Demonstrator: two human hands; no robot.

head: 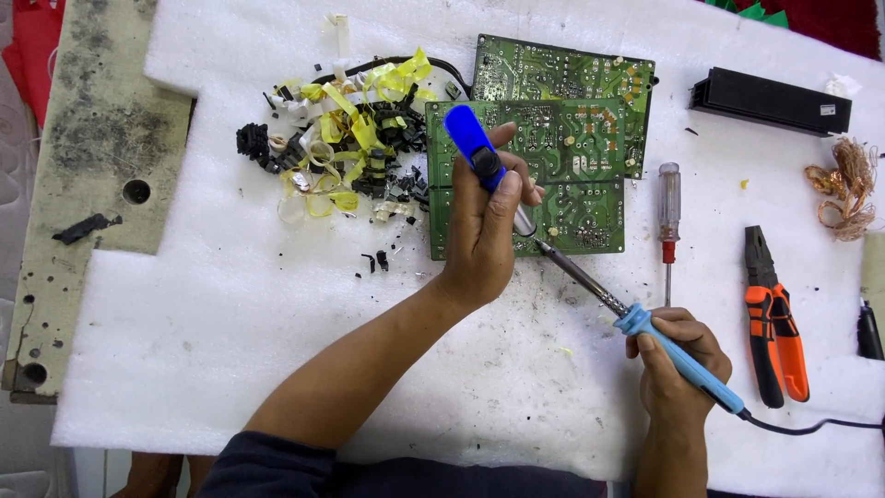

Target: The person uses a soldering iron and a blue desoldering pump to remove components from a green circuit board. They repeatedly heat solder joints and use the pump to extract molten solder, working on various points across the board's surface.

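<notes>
In the head view, the left hand point(484, 235) is closed in a fist around a blue desoldering pump point(479, 152), with the thumb on its dark button. The pump points to 11 o'clock, and its metal lower end comes out under the hand, over the lower edge of the front green circuit board point(576, 166). The right hand point(678, 364) is at 4 o'clock from the left hand, well apart from it. Its fingers are wrapped around the blue handle of a soldering iron point(645, 327). The iron's metal shaft runs to 10 o'clock, and its tip meets the board just beside the pump's end. A second green board point(562, 69) lies partly under the first one, at 12 o'clock.

All this lies on a white foam sheet point(230, 304). At 9 o'clock from the boards is a heap of yellow tape and black parts point(346, 138). At 3 o'clock lie a screwdriver point(668, 217) and orange pliers point(774, 318).
</notes>
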